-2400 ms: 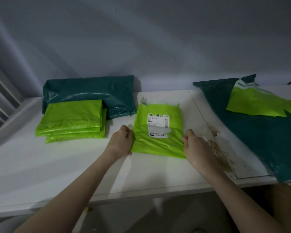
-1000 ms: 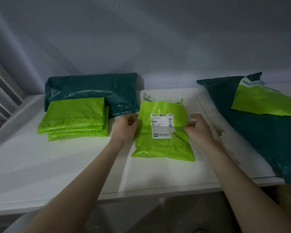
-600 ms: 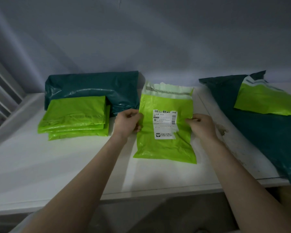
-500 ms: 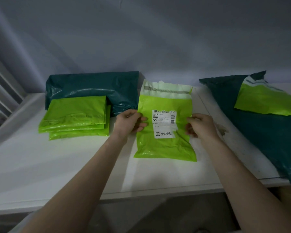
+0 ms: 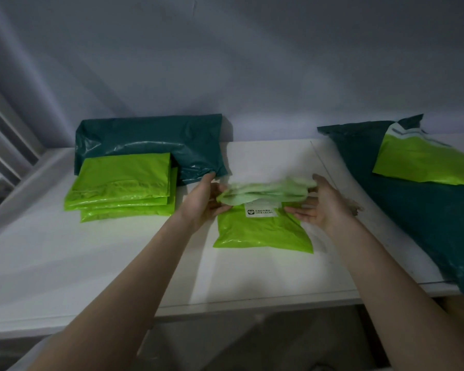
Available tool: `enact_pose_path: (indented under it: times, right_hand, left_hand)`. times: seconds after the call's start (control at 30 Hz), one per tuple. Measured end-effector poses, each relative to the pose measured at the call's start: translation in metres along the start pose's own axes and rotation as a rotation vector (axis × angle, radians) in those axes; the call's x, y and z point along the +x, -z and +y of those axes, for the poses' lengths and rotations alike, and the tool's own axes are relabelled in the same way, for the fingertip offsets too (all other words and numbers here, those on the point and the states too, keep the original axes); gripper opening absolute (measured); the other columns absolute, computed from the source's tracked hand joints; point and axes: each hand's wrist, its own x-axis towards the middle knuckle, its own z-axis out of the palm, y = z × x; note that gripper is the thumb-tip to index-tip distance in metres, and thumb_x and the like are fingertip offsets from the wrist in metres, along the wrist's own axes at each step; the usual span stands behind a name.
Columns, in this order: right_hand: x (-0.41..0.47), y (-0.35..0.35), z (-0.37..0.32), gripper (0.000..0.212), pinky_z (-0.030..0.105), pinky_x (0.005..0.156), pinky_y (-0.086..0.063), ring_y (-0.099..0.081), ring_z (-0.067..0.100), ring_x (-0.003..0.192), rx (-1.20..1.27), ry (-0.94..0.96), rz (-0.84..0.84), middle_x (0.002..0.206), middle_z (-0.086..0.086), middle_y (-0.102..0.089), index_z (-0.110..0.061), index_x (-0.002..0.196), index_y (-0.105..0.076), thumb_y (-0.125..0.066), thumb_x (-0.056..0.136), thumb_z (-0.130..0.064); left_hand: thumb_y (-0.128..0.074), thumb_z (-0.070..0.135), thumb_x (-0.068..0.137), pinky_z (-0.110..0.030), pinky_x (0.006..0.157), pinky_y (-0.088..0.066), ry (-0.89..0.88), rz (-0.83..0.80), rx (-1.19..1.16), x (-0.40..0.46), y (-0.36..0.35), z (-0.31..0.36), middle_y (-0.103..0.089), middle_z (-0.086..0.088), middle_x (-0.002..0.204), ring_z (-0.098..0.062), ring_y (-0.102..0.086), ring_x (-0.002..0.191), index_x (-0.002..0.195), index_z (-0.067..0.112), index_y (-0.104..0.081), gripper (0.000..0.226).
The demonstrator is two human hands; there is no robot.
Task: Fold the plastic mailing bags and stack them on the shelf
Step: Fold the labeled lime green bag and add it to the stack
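1. Lime green mailing bag, pale translucent green at top flap, white label with dark print.
2. Lime green folded stack.
3. Dark teal bags at left and right.
4. White shelf, brown stains at right.

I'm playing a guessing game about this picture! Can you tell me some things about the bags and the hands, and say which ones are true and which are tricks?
1. Both hands hold the top flap of the lime green bag. True: the left hand and right hand grip its pale end, bent over toward the person.
2. The white label is fully hidden. False: its lower part shows.
3. A stack of folded green bags lies left of the hands. True.
4. That stack sits on a red bag. False: it rests against a dark teal bag.
5. The shelf is black. False: it is white.
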Motion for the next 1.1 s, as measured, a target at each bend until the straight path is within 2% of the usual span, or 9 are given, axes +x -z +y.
enact_pose_path:
  times: [0.1,0.2,0.3,0.4,0.57,0.67,0.87,1.0,1.1]
  right_hand:
    - [-0.003,0.001,-0.002,0.029,0.025,0.063,-0.046,-0.067,0.021,0.054,-0.042,0.01,-0.055,0.063,0.007,-0.068,-0.02,0.073,-0.05,-0.045,0.092,-0.041]
    - [-0.011,0.002,-0.004,0.015,0.025,0.07,-0.044,-0.066,0.019,0.065,-0.128,0.026,-0.108,0.077,0.007,-0.066,-0.02,0.077,-0.059,-0.052,0.089,-0.026]
    - [-0.015,0.005,-0.004,0.011,0.025,0.075,-0.047,-0.067,0.013,0.055,-0.153,0.06,-0.124,0.079,0.005,-0.065,-0.015,0.079,-0.065,-0.057,0.086,-0.012]
    - [-0.019,0.007,-0.006,0.01,0.026,0.067,-0.054,-0.065,0.015,0.059,-0.23,0.063,-0.105,0.078,0.004,-0.064,-0.014,0.081,-0.067,-0.062,0.084,-0.006]
    - [-0.025,0.011,-0.001,0.005,0.019,0.048,-0.048,-0.064,0.015,0.046,-0.29,0.067,-0.19,0.079,0.002,-0.061,-0.015,0.09,-0.061,-0.06,0.089,-0.01]
    - [-0.027,0.014,0.002,0.02,0.018,0.05,-0.047,-0.058,0.013,0.054,-0.343,0.057,-0.225,0.077,0.001,-0.06,-0.014,0.105,-0.063,-0.064,0.086,-0.009]
    - [-0.028,0.019,0.007,0.05,0.011,0.047,-0.049,-0.054,0.011,0.072,-0.389,0.083,-0.257,0.106,0.008,-0.053,-0.007,0.129,-0.053,-0.06,0.082,0.01]
    - [-0.03,0.02,0.014,0.053,0.01,0.048,-0.05,-0.055,0.007,0.071,-0.425,0.141,-0.244,0.098,-0.004,-0.055,-0.009,0.132,-0.05,-0.06,0.083,0.008]
    - [-0.03,0.022,0.019,0.059,0.01,0.047,-0.049,-0.056,0.005,0.071,-0.478,0.181,-0.228,0.112,-0.001,-0.055,-0.014,0.136,-0.046,-0.063,0.082,0.006]
  left_hand:
    - [-0.053,0.031,0.092,-0.023,0.07,-0.045,-0.023,-0.056,0.129,0.0,0.003,-0.001,-0.062,0.003,0.062,-0.013,-0.054,0.066,0.074,0.013,-0.062,0.027]
    - [-0.061,0.016,0.087,-0.021,0.067,-0.045,-0.053,-0.13,0.201,-0.003,0.006,-0.001,-0.068,-0.003,0.081,-0.012,-0.057,0.073,0.099,0.012,-0.071,0.016]
    - [-0.06,0.004,0.088,-0.016,0.058,-0.054,-0.067,-0.136,0.132,-0.01,0.007,0.002,-0.07,-0.004,0.084,-0.008,-0.067,0.064,0.106,0.008,-0.067,0.02]
    - [-0.06,0.001,0.087,-0.017,0.066,-0.057,-0.065,-0.176,0.105,-0.015,0.01,0.003,-0.073,-0.005,0.086,-0.009,-0.07,0.069,0.112,0.004,-0.064,0.026]
    - [-0.061,0.004,0.086,-0.013,0.059,-0.053,-0.05,-0.238,0.132,-0.024,0.013,-0.001,-0.074,0.002,0.083,-0.003,-0.068,0.068,0.121,0.007,-0.058,0.035]
    - [-0.065,0.005,0.082,-0.016,0.073,-0.055,-0.047,-0.271,0.192,-0.026,0.017,-0.007,-0.072,0.0,0.099,-0.005,-0.07,0.078,0.128,0.011,-0.053,0.048]
    - [-0.073,0.018,0.079,-0.011,0.073,-0.05,-0.1,-0.262,0.415,-0.026,0.023,-0.014,-0.067,0.007,0.113,-0.003,-0.067,0.093,0.136,0.026,-0.047,0.063]
    - [-0.073,0.018,0.078,-0.01,0.06,-0.045,-0.173,-0.244,0.565,-0.026,0.024,-0.017,-0.059,0.007,0.121,-0.002,-0.062,0.082,0.137,0.031,-0.045,0.066]
    - [-0.072,0.014,0.08,-0.011,0.055,-0.045,-0.208,-0.231,0.601,-0.026,0.024,-0.019,-0.056,0.009,0.117,-0.003,-0.059,0.076,0.139,0.028,-0.042,0.068]
